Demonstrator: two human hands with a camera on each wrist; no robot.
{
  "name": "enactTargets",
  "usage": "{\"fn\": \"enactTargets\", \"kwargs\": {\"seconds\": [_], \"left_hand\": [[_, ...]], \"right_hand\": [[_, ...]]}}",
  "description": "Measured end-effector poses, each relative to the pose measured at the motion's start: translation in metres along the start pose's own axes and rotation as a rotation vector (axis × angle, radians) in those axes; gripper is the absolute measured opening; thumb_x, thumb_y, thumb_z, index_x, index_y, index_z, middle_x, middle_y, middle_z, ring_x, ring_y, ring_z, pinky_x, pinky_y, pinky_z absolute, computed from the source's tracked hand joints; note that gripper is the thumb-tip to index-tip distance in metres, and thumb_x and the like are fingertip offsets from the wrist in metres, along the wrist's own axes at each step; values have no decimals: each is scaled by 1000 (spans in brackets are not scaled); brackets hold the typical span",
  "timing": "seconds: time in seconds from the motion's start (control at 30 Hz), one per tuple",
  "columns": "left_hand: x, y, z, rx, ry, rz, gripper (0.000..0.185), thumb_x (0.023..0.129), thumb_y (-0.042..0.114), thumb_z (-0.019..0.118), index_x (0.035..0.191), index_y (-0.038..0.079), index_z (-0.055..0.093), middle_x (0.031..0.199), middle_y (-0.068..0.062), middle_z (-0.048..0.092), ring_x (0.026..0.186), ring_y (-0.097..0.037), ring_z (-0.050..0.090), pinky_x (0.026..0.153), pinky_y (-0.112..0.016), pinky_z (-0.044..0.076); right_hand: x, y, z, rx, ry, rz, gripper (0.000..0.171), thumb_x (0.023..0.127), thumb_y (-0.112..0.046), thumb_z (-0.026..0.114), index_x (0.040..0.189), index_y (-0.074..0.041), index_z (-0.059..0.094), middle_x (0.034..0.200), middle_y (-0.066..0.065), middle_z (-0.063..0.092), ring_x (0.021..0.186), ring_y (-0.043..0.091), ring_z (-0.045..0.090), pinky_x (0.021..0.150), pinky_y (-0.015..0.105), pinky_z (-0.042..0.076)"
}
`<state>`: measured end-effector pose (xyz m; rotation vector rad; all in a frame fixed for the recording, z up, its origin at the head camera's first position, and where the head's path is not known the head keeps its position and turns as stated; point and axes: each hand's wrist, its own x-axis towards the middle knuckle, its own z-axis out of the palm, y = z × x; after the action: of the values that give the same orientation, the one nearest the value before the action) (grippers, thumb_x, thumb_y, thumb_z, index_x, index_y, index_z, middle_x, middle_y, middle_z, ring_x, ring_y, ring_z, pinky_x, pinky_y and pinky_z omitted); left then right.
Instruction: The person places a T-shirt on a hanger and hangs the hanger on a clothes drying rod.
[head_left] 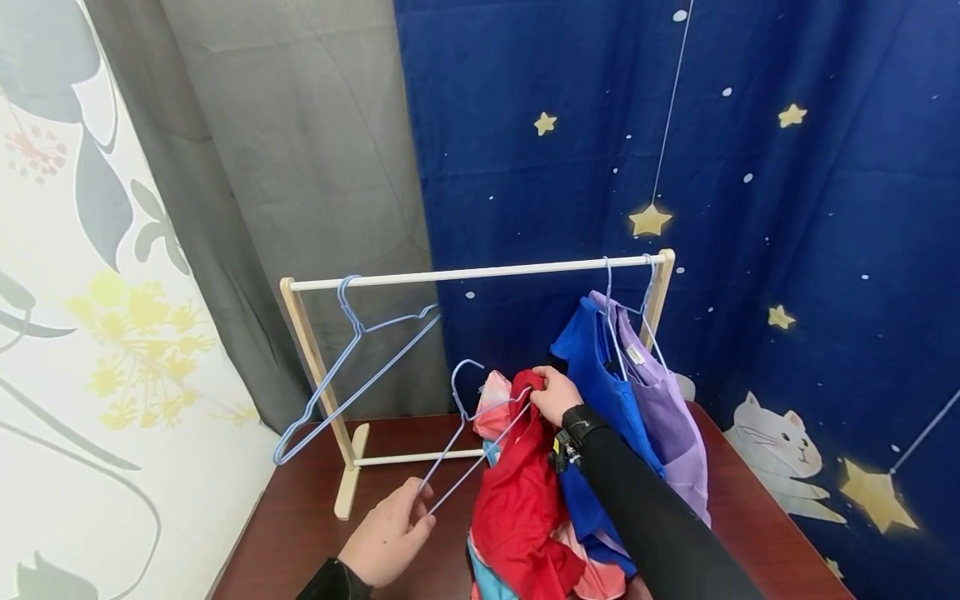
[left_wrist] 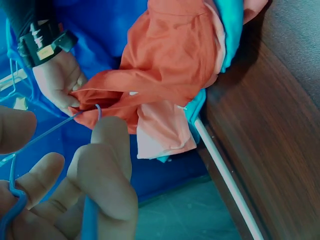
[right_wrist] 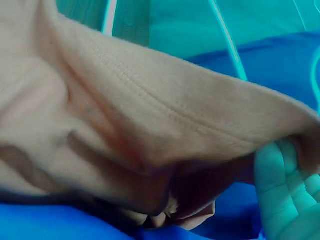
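My left hand (head_left: pixel 390 533) holds a thin lavender clothes hanger (head_left: pixel 463 415) by its lower left corner, hook up. The hanger's other end reaches the opening of a red garment (head_left: pixel 517 517), which looks orange in the left wrist view. My right hand (head_left: pixel 555 396) grips that garment by its upper edge; in the right wrist view, its fingers (right_wrist: pixel 272 175) are partly tucked under the cloth. How far the hanger's tip goes inside is hidden by the fabric. Below and behind lie a pink garment (head_left: pixel 491 392) and a light blue cloth (head_left: pixel 491 579).
A clothes rack (head_left: pixel 480 273) stands at the table's back. Blue hangers (head_left: pixel 330 379) hang at its left; a blue garment (head_left: pixel 592 358) and a purple garment (head_left: pixel 667 417) hang at its right, beside my right arm. The dark table (head_left: pixel 285 533) meets a wall at left.
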<state>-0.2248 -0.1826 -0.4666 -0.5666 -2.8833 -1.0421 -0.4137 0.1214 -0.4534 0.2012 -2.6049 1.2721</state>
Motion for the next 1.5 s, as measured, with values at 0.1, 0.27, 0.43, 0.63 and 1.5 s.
{"fn": "enactTargets", "kwargs": {"seconds": [0.1,0.27,0.43,0.63,1.5], "left_hand": [[1,3,4,16,-2,-23,25,94,20,68,113,12,54,80,8,52,65,-6,49,59,-29,41],[5,10,11,36,22,-45,29,93,19,68,118,12,55,83,6,50,67,-8,49,61,-31,42],[5,13,18,85,70,-31,34,91,15,70,122,10,56,85,5,49,72,-8,48,62,-31,43],[11,18,23,73,89,-84,37,92,17,70,125,9,55,88,2,50,74,-12,50,62,-33,44],[56,32,41,-97,91,-28,27,91,13,67,117,9,59,81,2,54,76,-14,53,69,-35,45]], "right_hand": [[-1,-1,1,-75,53,-59,37,90,-3,57,126,1,65,113,18,70,93,31,65,84,44,52],[-6,-4,3,-164,145,-93,26,99,-15,57,116,-4,73,112,16,73,101,37,67,90,51,50],[-10,-7,4,-179,197,-80,28,100,-18,59,122,-8,72,115,14,72,103,36,67,91,51,50],[-14,-15,10,-186,124,-48,45,98,-19,58,143,-12,57,123,16,69,105,35,67,88,52,52],[-35,-36,6,-368,171,-374,30,100,-18,58,127,-20,72,107,7,68,100,29,62,83,44,51]]}}
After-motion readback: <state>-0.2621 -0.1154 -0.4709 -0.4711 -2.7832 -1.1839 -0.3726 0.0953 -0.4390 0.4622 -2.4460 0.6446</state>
